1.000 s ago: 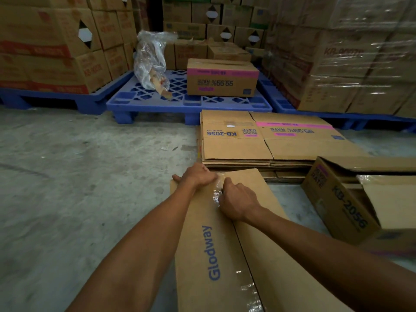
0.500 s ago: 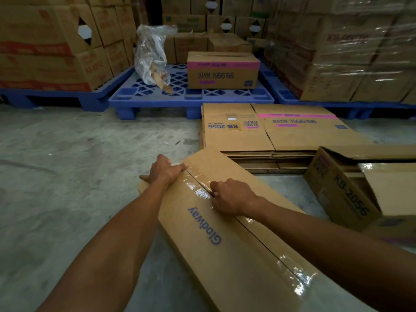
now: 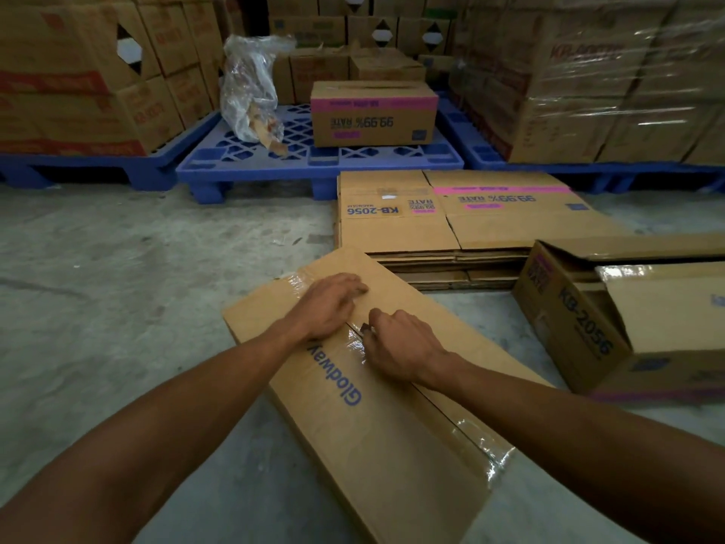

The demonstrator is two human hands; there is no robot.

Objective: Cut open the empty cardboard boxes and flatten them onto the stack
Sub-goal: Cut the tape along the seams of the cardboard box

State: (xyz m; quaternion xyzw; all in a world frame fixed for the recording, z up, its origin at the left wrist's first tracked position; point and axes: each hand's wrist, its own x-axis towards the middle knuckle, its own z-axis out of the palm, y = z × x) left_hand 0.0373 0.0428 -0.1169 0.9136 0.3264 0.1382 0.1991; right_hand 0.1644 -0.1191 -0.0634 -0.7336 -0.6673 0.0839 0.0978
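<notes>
Long brown cardboard box printed "Glodway" (image 3: 376, 406) lying on the grey concrete floor (image 3: 117, 292) under both hands, left hand (image 3: 331, 304) pressing flat and open beside its clear-taped seam (image 3: 355, 339), right hand (image 3: 400, 347) clenching around a small dark tool (image 3: 367, 329) touching the tape, stack of flattened brown cartons (image 3: 451, 217) sitting just beyond.

This is a warehouse or stockroom, with a bare grey concrete floor (image 3: 117, 276) and walls of brown cardboard cartons (image 3: 78, 72) stacked high on blue plastic pallets (image 3: 251, 159). At the right, one tall pallet load (image 3: 588, 84) is bound in clear stretch wrap, the way goods are kept for shipping or storage, and many cartons carry printed product codes such as "KB-2056". A stack of flattened boxes (image 3: 463, 225) lies on the floor beside an opened carton (image 3: 612, 320), and a clear plastic bag of scraps (image 3: 251, 88) sits on the near pallet.
</notes>
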